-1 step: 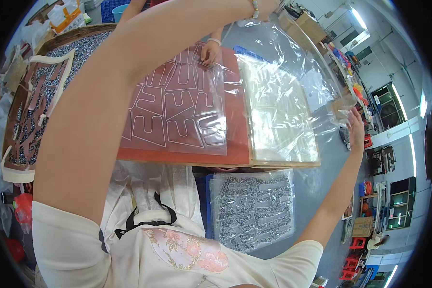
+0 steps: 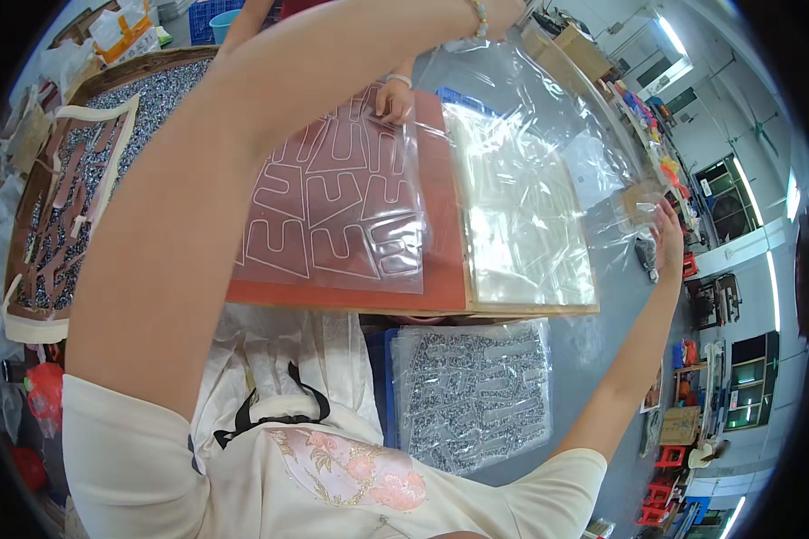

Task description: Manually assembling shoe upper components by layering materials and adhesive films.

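Observation:
A large clear plastic sheet [image 2: 548, 99] hangs in the air, curved and creased, between my two hands. At the top edge of the picture my left hand [image 2: 505, 16], with a beaded bracelet at its wrist, is closed on one corner; part of the hand is cut off. My right hand [image 2: 667, 241] pinches the sheet's edge at the right. Below it lies a pile of clear sheets [image 2: 530, 225]. To the left, a transparent sheet with white U-shaped outlines [image 2: 342, 225] covers a red board [image 2: 442, 269]. My left arm hides part of that board.
Another person's hand [image 2: 393, 99] rests on the outlined sheet's far part. A wooden-rimmed tray of speckled grains [image 2: 157, 94] with a cut-out template [image 2: 63, 193] stands left. Below the table's front edge sits a stack of glittery filled sheets [image 2: 476, 395].
My left forearm and the other person's hand have shifted very slightly. The outlined sheet has slid a little, and the creases of the held plastic sheet have changed.

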### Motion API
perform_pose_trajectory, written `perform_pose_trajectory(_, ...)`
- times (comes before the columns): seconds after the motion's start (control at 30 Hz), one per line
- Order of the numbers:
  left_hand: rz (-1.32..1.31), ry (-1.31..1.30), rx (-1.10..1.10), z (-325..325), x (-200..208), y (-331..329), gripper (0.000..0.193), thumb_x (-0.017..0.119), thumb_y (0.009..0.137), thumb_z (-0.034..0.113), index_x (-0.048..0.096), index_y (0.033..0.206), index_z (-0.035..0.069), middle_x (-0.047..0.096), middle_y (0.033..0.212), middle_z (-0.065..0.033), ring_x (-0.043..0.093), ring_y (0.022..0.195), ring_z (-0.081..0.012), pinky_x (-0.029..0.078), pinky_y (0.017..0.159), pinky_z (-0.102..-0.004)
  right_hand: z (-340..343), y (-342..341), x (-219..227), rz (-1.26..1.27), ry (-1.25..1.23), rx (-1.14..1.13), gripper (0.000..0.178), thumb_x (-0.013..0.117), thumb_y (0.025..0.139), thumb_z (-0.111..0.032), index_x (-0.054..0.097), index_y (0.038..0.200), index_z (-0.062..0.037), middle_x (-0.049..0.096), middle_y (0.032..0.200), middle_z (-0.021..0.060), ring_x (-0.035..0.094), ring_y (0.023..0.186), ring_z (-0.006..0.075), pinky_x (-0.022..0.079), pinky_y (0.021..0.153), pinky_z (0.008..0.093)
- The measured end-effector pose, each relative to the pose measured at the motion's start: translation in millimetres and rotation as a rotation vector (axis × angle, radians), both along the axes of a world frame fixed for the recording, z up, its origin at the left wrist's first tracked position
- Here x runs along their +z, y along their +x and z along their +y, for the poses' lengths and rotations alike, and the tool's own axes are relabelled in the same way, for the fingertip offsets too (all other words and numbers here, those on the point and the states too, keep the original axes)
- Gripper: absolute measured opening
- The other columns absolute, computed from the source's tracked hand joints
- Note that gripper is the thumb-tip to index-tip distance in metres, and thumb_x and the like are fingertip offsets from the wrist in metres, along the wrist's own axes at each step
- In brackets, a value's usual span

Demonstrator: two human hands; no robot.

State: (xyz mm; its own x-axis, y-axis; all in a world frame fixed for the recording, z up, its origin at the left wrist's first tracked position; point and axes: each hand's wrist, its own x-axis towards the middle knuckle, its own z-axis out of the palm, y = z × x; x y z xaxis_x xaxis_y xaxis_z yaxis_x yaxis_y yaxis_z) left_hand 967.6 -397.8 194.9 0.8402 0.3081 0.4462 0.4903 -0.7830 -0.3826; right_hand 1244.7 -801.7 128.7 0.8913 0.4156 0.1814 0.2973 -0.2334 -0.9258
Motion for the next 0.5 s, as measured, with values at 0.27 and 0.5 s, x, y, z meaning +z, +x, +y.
perform_pose_trajectory(0.27, -0.489, 0.016, -0.401, 69, -32, 96, 0.049, 0.067, 0.08, 0.029, 0.056, 0.118, 0.0, 0.061, 0.109, -0.0161, 0.062, 0.097, -0.0317, 0.049, 0.082, -0.0428, 23, 46, 44, -0.347, 0.194, 0.039, 0.042, 0.052, 0.093, -0.017, 0.047, 0.134, -0.0045, 0.052, 0.131, 0.0062, 0.046, 0.122, 0.018, 0.03, 0.104, 0.0309)
perform_pose_trajectory(0.5, -0.715, 0.159, -0.646, 13, -92, 86, 0.058, 0.059, 0.08, 0.011, 0.04, 0.135, 0.002, 0.048, 0.132, -0.0176, 0.043, 0.128, -0.0268, 0.035, 0.105, -0.0388, -59, 8, 14, -0.477, 0.503, 0.028, 0.046, 0.026, 0.101, -0.023, 0.044, 0.132, 0.0052, 0.047, 0.137, 0.0179, 0.038, 0.132, 0.0261, 0.026, 0.112, 0.0374)
